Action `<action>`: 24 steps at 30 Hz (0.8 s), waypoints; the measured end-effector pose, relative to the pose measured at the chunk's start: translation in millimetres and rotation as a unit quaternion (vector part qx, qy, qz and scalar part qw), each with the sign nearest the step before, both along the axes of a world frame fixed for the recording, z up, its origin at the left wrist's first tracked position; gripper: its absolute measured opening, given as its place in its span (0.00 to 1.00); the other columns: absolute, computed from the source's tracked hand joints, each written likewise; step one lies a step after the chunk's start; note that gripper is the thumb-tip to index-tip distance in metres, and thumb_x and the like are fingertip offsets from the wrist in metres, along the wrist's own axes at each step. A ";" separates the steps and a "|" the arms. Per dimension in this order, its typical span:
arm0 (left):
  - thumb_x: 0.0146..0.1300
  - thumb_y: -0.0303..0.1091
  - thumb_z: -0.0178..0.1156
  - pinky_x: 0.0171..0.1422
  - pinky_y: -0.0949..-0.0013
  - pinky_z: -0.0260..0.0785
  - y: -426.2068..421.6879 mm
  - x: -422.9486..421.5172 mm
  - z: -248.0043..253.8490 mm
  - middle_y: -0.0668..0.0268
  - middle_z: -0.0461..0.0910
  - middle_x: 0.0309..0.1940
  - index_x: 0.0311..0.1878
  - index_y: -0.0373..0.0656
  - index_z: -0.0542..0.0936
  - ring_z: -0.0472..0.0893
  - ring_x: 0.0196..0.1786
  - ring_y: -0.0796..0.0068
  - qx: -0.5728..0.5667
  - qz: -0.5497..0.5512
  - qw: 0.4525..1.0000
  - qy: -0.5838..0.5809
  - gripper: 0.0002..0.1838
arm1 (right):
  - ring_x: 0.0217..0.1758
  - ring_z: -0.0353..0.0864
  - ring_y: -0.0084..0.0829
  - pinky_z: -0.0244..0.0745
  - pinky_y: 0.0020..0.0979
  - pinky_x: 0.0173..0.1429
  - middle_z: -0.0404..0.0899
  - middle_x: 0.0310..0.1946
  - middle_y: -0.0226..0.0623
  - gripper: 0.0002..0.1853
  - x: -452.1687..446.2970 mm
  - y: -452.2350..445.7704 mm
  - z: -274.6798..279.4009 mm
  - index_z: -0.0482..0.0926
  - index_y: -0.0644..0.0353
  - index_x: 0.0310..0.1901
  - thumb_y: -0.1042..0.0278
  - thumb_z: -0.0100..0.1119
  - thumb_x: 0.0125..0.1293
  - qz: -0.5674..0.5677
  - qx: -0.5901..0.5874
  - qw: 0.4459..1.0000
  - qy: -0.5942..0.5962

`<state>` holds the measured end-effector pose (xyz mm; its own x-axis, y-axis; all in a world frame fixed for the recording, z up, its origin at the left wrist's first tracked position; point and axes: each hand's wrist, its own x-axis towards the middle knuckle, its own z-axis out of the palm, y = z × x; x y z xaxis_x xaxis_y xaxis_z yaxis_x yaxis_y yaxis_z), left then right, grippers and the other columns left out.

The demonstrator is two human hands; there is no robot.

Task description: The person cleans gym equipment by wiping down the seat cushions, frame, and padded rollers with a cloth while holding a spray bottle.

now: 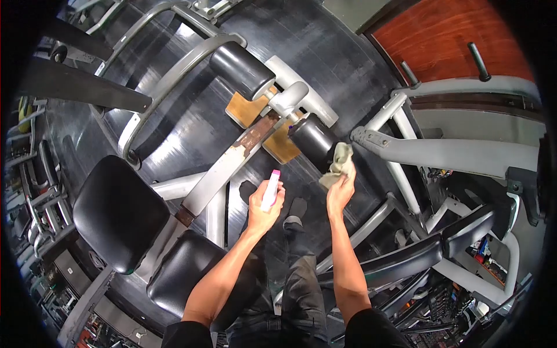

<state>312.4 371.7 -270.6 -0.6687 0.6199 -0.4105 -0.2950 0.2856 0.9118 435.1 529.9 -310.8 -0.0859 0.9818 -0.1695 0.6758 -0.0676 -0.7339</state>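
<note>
My left hand [265,207] is wrapped round a white bottle [270,191] with a pink cap, held over the floor beside the machine's post. In my right hand [342,191] is a bunched, pale greenish cloth [339,167]. The cloth is at the near end of a black padded roller [314,138]; whether it presses on the roller I cannot tell. A second black roller [242,69] sits on the other side of the bar. Between them runs a worn metal post [220,174] with peeling paint and brown patches.
A black padded seat [120,213] and another black pad [184,272] are at the left. Yellowish foot plates [282,145] lie under the rollers. A thick grey frame tube [452,155] stands at the right, above a long black bench pad [400,264]. Dark flooring [348,58] extends beyond.
</note>
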 end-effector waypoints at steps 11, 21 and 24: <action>0.61 0.26 0.60 0.26 0.78 0.68 6.7 -3.9 8.7 0.71 0.77 0.25 0.42 0.38 0.76 0.74 0.22 0.86 -0.007 0.023 1.000 0.016 0.07 | 0.71 0.59 0.41 0.54 0.42 0.72 0.62 0.68 0.37 0.23 -107.0 27.6 -38.3 0.73 0.52 0.59 0.68 0.49 0.60 0.505 0.328 0.762 -0.238; 0.61 0.26 0.60 0.26 0.78 0.69 5.4 -3.8 5.3 0.69 0.78 0.27 0.43 0.39 0.77 0.75 0.23 0.85 0.000 0.034 0.999 0.012 0.08 | 0.70 0.63 0.36 0.58 0.38 0.73 0.67 0.64 0.28 0.22 48.3 46.2 -14.3 0.77 0.52 0.53 0.73 0.54 0.54 0.627 0.238 0.714 -0.200; 0.61 0.26 0.60 0.27 0.78 0.69 3.9 -2.2 5.8 0.70 0.78 0.27 0.43 0.39 0.77 0.75 0.24 0.85 0.006 0.030 1.000 0.005 0.08 | 0.67 0.67 0.38 0.64 0.37 0.69 0.70 0.62 0.31 0.24 103.3 52.7 -2.9 0.78 0.53 0.52 0.81 0.53 0.51 0.564 0.137 0.794 -0.181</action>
